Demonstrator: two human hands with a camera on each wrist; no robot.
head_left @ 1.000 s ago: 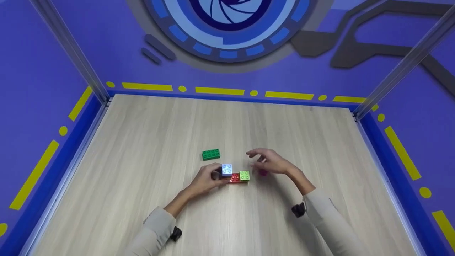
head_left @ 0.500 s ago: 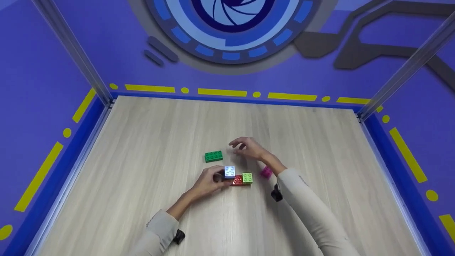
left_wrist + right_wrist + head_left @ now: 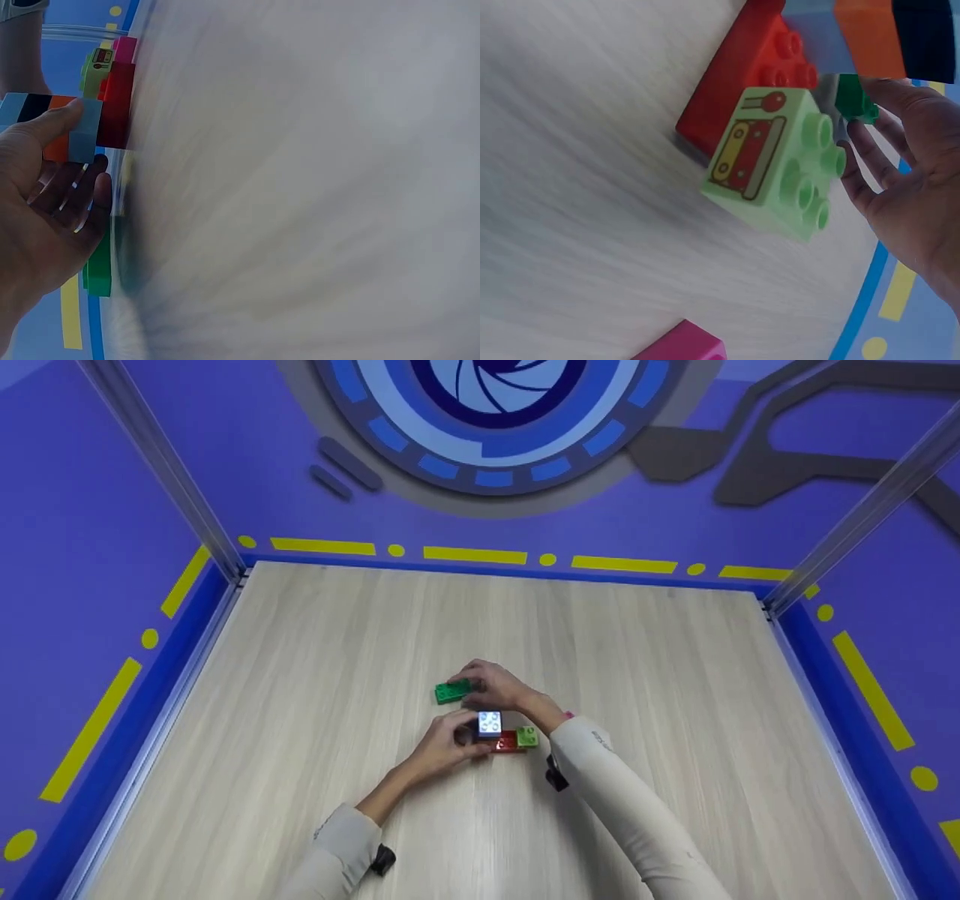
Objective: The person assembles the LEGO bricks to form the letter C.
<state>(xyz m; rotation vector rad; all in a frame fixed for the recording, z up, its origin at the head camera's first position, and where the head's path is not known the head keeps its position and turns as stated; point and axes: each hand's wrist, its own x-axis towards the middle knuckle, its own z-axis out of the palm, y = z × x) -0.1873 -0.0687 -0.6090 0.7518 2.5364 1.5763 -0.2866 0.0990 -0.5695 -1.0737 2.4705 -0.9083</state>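
Observation:
My left hand [image 3: 439, 748] grips a small stack of light blue, orange and black bricks [image 3: 88, 133], thumb on one side and fingers on the other. The stack stands on the left end of a long red brick [image 3: 506, 741]. A lime-green brick [image 3: 761, 161] with a printed picture sits on the red brick's other end. Farther back, my right hand [image 3: 499, 688] pinches a green eight-stud brick [image 3: 450, 691], covering its right end. In the right wrist view, the green brick [image 3: 853, 97] shows between thumb and fingers.
A pink brick [image 3: 684, 343] lies right of the red brick; my right sleeve [image 3: 600, 757] mostly hides it in the head view. The wooden tabletop [image 3: 337, 645] is bounded by blue walls [image 3: 480, 529] with yellow marks at the back and sides.
My right hand has moved left from near the pink brick to the green brick and closed in on it. My left hand keeps its hold on the stack.

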